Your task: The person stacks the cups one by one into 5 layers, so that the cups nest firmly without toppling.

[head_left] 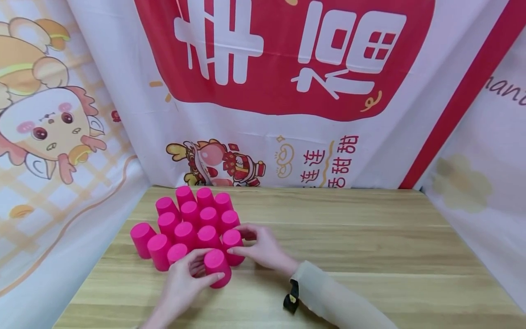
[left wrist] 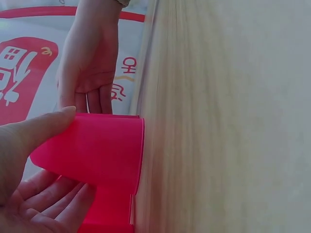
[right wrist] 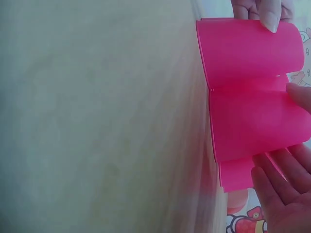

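Many upside-down pink cups stand close together in rows at the left of the wooden table. My left hand (head_left: 181,282) holds the nearest cup (head_left: 218,270), thumb on its near side and fingers round the back. In the left wrist view, thumb and fingers straddle that same pink cup (left wrist: 97,150). Just behind and to the right, my right hand (head_left: 266,249) holds the cup at the group's right edge (head_left: 233,246) between thumb and fingers. The right wrist view shows this cup (right wrist: 257,126) touching or nearly touching the left hand's cup (right wrist: 248,51).
Other pink cups (head_left: 185,234) crowd behind and left of both hands. The wooden table (head_left: 349,237) stretches to the right. Printed cloth (head_left: 283,151) hangs along the back edge and at both sides. A black strap (head_left: 291,299) dangles by the right sleeve.
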A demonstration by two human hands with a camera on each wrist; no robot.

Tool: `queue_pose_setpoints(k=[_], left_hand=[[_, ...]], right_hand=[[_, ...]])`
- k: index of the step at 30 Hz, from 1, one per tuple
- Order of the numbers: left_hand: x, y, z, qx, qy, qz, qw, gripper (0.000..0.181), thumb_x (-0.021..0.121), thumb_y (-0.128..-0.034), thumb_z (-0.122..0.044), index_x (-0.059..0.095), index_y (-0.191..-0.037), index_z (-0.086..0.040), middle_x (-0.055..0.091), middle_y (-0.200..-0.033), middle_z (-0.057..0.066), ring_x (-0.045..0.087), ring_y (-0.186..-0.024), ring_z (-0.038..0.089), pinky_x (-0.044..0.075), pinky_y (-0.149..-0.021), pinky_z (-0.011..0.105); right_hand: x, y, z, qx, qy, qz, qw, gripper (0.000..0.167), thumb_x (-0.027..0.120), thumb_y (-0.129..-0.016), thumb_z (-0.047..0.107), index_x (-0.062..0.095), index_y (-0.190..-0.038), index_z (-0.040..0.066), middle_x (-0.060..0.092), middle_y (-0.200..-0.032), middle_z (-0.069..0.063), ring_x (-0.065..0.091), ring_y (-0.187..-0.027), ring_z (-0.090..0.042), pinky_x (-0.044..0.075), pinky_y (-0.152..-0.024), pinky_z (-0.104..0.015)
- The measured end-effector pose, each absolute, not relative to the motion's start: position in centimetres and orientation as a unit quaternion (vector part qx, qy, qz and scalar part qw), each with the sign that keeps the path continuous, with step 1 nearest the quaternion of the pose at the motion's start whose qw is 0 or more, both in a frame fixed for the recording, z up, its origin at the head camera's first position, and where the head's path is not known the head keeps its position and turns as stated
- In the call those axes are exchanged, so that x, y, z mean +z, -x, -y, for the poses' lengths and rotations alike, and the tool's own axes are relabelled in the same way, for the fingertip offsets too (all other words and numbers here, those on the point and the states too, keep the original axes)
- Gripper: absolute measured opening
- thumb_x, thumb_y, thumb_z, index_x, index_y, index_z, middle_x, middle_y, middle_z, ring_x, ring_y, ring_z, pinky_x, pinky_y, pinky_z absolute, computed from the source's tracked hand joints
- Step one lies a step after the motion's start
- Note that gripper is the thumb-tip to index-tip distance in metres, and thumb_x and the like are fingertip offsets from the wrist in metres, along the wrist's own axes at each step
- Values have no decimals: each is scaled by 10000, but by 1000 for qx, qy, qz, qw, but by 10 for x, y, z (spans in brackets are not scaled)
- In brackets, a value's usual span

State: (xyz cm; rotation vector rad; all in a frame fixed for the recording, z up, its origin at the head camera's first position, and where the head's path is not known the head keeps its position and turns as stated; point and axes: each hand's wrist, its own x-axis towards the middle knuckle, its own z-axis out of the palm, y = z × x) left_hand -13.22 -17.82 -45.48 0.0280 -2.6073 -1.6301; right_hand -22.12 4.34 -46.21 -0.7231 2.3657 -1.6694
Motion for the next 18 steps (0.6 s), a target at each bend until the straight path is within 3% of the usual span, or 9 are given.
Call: queue_pose_setpoints(k=[18], left_hand=[[-450,137,177,-529,-20,848,8,576,971,-682,-275,722,-1184,-139,721,-1096,10,694,-1029,222,588,-856,331]], right_hand=[[-446,235,-97,-570,196,-796,61,492,870,-829,358,687,-1263,217,687,-1184,79,626,-1125,-189,493,-1010,-528]])
